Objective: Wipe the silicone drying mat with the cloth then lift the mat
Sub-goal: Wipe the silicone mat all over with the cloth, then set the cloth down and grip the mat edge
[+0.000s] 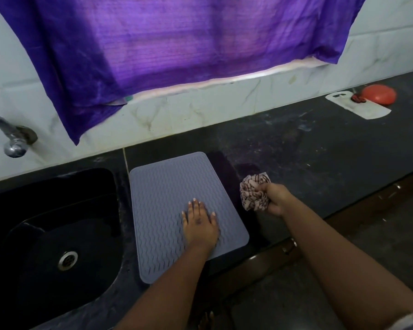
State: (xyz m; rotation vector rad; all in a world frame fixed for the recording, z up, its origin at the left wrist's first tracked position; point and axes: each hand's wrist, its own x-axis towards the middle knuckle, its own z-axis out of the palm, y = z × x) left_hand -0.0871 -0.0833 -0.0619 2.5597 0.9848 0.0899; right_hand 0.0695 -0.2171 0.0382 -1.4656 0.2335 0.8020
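On the dark stone counter (320, 163), just right of the sink (53, 225), the silicone drying mat (172, 186) lies flat: grey-lilac, rounded rectangle, surface ribbed with rows of zigzag ridges, its near corner at the counter's front edge. Your left hand (199, 225) rests palm-down on the mat's near half, fingers straight and slightly spread, pressing not gripping. Your right hand (275, 198) sits just off the mat's right edge, above the counter, fingers curled tight round the cloth (254, 192), a crumpled wad of pale fabric with dark wavy stripes, bunched out of the fist toward the mat; cannot tell if the cloth touches the counter. Sink is a black rectangular basin with rounded corners, a round metal drain (68, 260) in the bottom, nothing else visible in it; a curved metal tap (10, 136) comes off the wall above it. Wall is white marbled tile (200, 108), with a purple curtain (177, 39) hanging over it. Far right on the counter, well apart from the mat: a flat white cutting board (358, 108) with a rounded orange-red object (379, 94) on its far end.
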